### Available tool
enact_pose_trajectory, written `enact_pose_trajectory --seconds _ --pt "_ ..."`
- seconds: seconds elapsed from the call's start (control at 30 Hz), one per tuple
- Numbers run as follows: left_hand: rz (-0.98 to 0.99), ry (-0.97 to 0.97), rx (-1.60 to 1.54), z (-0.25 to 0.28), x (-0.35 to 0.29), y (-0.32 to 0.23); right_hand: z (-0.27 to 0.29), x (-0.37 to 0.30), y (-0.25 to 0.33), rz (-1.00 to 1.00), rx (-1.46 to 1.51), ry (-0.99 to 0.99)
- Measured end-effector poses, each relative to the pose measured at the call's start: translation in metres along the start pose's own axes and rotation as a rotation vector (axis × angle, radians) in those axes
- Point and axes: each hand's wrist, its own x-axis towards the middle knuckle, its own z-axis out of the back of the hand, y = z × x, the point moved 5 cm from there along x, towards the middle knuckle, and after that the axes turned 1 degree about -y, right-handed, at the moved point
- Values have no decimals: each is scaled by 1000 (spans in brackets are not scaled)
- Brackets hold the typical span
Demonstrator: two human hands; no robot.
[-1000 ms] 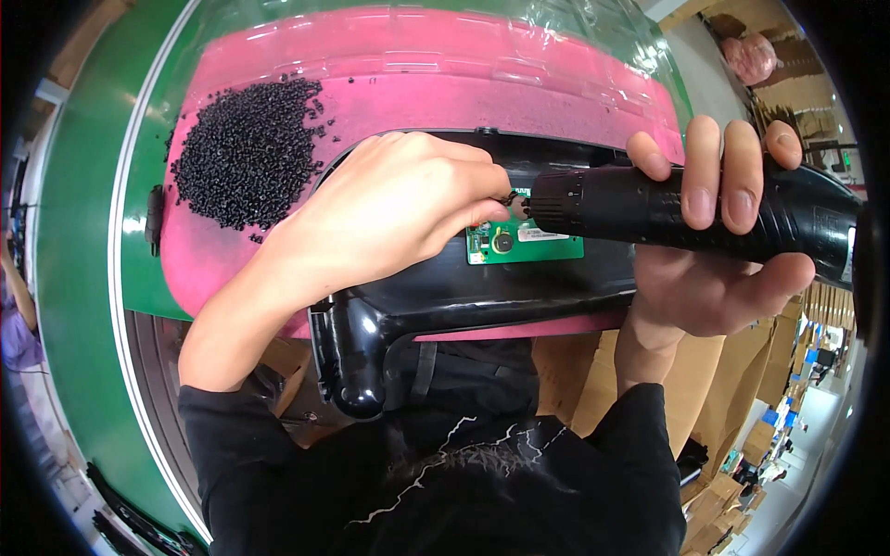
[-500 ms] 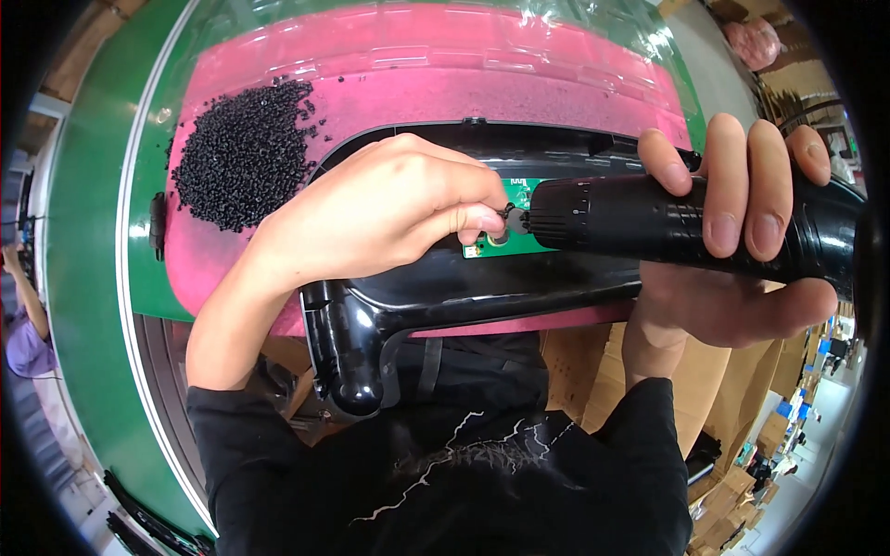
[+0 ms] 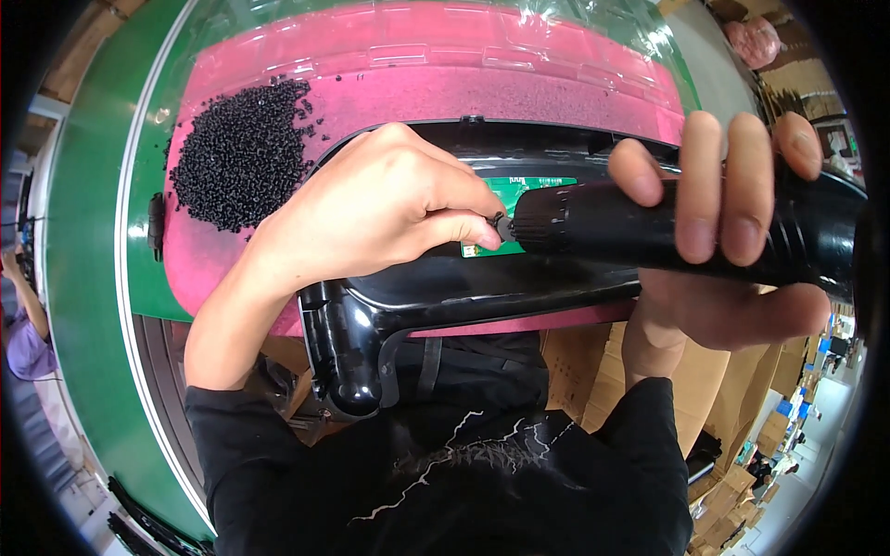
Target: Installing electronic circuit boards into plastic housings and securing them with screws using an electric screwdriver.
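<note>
My right hand (image 3: pixel 732 213) wraps round a black electric screwdriver (image 3: pixel 593 222) lying nearly level, its nose pointing left. Thumb and forefinger of my left hand (image 3: pixel 389 204) pinch a small black screw (image 3: pixel 496 221) right at the screwdriver's tip; the fingertips partly hide it. Beneath both hands lies a green circuit board (image 3: pixel 533 183), partly covered by the tool. It sits inside a glossy black plastic housing (image 3: pixel 445 287) with a rounded arm at its lower left.
A large heap of small black screws (image 3: pixel 241 153) spreads on the pink mat (image 3: pixel 371 93), left of the housing. Beside it lies a small black strip (image 3: pixel 157 227). Clear plastic (image 3: pixel 399 56) runs along the far side. Cardboard (image 3: pixel 649 371) stands below at right.
The screwdriver and my right hand have shifted left, bringing the tip against my left fingertips. My left hand has barely moved; more of the board is covered.
</note>
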Motion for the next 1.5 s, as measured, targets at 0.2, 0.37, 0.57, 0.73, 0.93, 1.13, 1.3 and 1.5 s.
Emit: enact_pose_trajectory --seconds 0.2,0.37,0.57,0.73,0.93,1.13,1.3,1.5 --pt "37 -106 152 7 -2 5 -15 -7 -17 -69 -160 -182" --pt "193 -146 225 19 -7 3 -19 -4 -25 -159 -274 -151" --pt "253 -235 161 23 -17 6 -25 13 -41 -260 -284 193" --pt "97 -253 226 24 -25 5 -36 23 -47 -444 -324 260" --pt "151 -144 229 20 -29 1 -42 9 -50 -392 -338 -24" --pt "178 -76 264 16 -27 -1 -42 23 -56 -272 -146 345" --pt "197 -10 238 12 -23 -1 -37 14 -49 -260 -191 268" --pt "154 69 182 6 -16 3 -27 14 -15 -1 -172 173"
